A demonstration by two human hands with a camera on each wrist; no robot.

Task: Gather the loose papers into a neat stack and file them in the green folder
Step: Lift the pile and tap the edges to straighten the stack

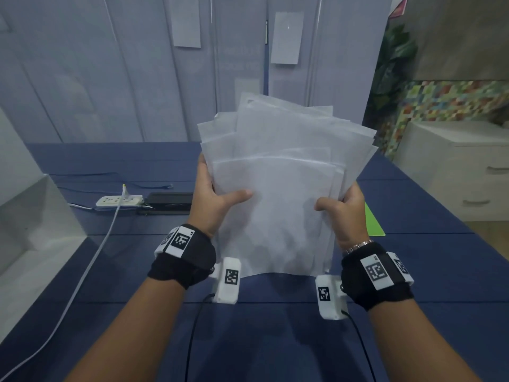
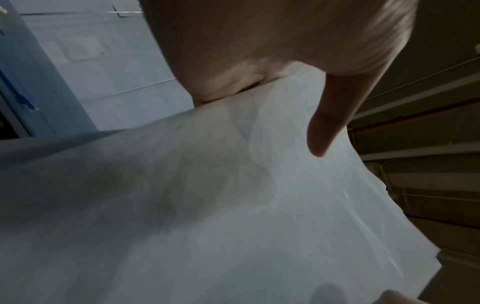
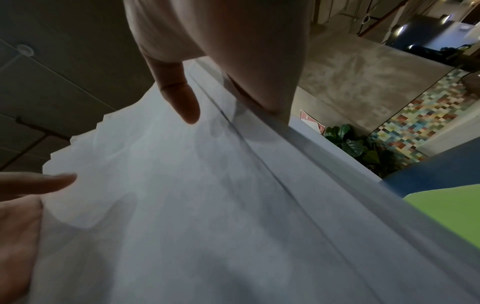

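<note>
Blue table (image 1: 413, 216) fills the scene, pale panelled wall behind it. White drawer unit (image 1: 462, 172) off to the right, leafy plant (image 1: 391, 67) in the corner by a coloured mosaic wall.

Papers (image 1: 275, 188): a loose white sheaf held upright above the table, sheets fanned and uneven at the top, bottom edges roughly level and clear of the surface.

Left hand (image 1: 212, 197) grasps the sheaf's left edge, thumb across the front, fingers behind. Right hand (image 1: 344, 213) grasps the right edge the same way, thumb in front. Wrist views confirm: left thumb (image 2: 327, 123) and right thumb (image 3: 182, 98) press on the paper face. Black wrist bands with printed marker tags on both arms.

Green folder (image 1: 373, 221) lies flat on the table just right of the sheaf, mostly hidden behind the papers and right hand; also seen as a green corner in the right wrist view (image 3: 446, 205).

White power strip (image 1: 118, 201) with a white cable on the left of the table, a flat black device (image 1: 168, 202) beside it.
</note>
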